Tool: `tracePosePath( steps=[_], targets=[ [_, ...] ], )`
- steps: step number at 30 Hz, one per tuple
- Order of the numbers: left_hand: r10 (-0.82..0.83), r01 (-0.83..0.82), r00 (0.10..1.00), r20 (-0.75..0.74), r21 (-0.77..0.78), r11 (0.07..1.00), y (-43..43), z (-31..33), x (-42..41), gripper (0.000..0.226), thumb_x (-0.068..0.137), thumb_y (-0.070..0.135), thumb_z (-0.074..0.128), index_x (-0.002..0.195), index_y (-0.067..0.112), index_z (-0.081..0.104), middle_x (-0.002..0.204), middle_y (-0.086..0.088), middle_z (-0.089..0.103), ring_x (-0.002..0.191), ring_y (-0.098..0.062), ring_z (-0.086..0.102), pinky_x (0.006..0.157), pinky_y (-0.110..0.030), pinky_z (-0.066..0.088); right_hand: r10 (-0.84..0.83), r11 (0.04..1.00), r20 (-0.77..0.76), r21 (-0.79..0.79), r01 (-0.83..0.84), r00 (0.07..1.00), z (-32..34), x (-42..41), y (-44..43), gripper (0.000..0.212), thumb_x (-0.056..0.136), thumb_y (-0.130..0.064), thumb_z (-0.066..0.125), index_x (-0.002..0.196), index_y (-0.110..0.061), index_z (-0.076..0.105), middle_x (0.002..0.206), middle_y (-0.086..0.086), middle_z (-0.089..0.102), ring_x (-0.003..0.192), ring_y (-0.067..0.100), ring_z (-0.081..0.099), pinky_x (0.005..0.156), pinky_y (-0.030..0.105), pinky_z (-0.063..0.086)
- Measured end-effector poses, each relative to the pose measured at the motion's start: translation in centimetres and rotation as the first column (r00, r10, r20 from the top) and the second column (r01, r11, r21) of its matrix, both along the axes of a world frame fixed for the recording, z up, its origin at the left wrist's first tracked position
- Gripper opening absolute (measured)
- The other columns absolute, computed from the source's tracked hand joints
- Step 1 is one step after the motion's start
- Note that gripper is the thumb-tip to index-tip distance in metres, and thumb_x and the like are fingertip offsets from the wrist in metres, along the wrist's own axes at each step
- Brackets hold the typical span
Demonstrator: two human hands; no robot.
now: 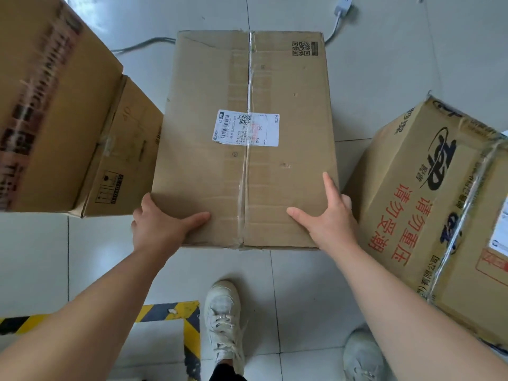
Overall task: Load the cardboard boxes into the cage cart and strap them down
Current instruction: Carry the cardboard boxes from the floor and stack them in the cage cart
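The left hand (162,226) and right hand (327,221) each grasp a near corner of the taped cardboard box (288,105), thumbs on top, as it lies flat between stacked boxes (55,119) at left and a printed box (406,215) at right.

Central box (247,138) crowded sideways
Left stack (55,105) is set against it; a gap is left beside right box (428,204).

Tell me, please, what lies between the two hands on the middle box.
Head view: only the taped seam of the box lies between left hand and right hand.
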State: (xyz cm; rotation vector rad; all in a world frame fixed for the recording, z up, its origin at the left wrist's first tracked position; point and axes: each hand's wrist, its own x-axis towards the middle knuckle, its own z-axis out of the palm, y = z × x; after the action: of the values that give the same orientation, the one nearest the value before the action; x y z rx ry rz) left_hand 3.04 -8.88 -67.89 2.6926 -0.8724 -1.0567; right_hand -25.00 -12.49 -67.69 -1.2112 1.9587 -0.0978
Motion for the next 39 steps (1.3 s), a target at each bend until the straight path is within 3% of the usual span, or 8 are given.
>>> tracePosePath(
  steps=[4,10,22,26,33,39],
  targets=[
    [0.016,-0.016,1.000,-0.007,-0.031,0.999,-1.2,4.9,-0.5,0.132,0.039,0.069,0.085,0.146,0.014,0.030,0.141,-0.013,0.042,0.131,-0.033,0.040,0.108,-0.051,0.038,0.001,1.000,-0.047,-0.005,-0.002,0.999,5.2,-0.7,-1.2,0.095,0.065,-0.065,0.073,0.146,-0.050,0.025,0.140,0.001,0.038,0.125,0.028,0.047,0.105,0.041,0.039],
    [0.109,-0.110,0.984,-0.139,-0.001,0.994,0.1,12.1,-2.4,0.140,0.012,0.085,0.075,0.131,0.019,0.043,0.126,-0.007,0.055,0.117,-0.031,0.051,0.097,-0.049,0.048,0.037,0.999,-0.113,0.022,-0.034,0.993,14.3,-2.7,-1.6,0.092,0.061,-0.074,0.070,0.142,-0.049,0.036,0.138,0.002,0.043,0.121,0.032,0.049,0.103,0.042,0.039],
    [0.238,-0.252,0.965,-0.109,-0.130,0.959,5.7,33.3,-10.5,0.128,0.018,0.084,0.069,0.125,0.018,0.045,0.118,-0.009,0.056,0.114,-0.034,0.050,0.089,-0.049,0.050,0.231,0.957,-0.142,-0.146,-0.251,0.962,38.0,-9.4,-1.0,0.090,0.063,-0.073,0.070,0.142,-0.049,0.035,0.136,0.002,0.044,0.122,0.027,0.051,0.097,0.036,0.041],
    [0.266,-0.275,0.961,-0.068,-0.222,0.935,7.5,42.3,-12.4,0.117,0.032,0.077,0.078,0.125,0.015,0.044,0.119,-0.012,0.055,0.115,-0.036,0.049,0.090,-0.050,0.049,0.290,0.918,-0.152,-0.235,-0.320,0.945,46.7,-11.0,0.5,0.088,0.065,-0.073,0.067,0.143,-0.048,0.034,0.133,0.001,0.045,0.117,0.025,0.055,0.096,0.036,0.041],
    [0.355,-0.330,0.935,-0.001,-0.371,0.868,12.8,56.2,-13.3,0.113,0.039,0.075,0.078,0.128,0.016,0.042,0.122,-0.011,0.054,0.118,-0.034,0.047,0.093,-0.048,0.048,0.411,0.806,-0.191,-0.380,-0.454,0.891,60.1,-10.9,3.5,0.088,0.066,-0.078,0.061,0.143,-0.048,0.032,0.133,0.003,0.046,0.115,0.026,0.057,0.093,0.036,0.042],
    [0.525,-0.461,0.851,-0.013,-0.497,0.735,20.4,64.7,-10.9,0.111,0.036,0.080,0.076,0.125,0.021,0.043,0.119,-0.007,0.053,0.115,-0.031,0.048,0.091,-0.049,0.049,0.548,0.653,-0.202,-0.504,-0.566,0.812,69.6,-5.7,6.8,0.089,0.063,-0.079,0.061,0.142,-0.049,0.034,0.128,0.002,0.048,0.108,0.027,0.059,0.092,0.038,0.046]
  ],
)
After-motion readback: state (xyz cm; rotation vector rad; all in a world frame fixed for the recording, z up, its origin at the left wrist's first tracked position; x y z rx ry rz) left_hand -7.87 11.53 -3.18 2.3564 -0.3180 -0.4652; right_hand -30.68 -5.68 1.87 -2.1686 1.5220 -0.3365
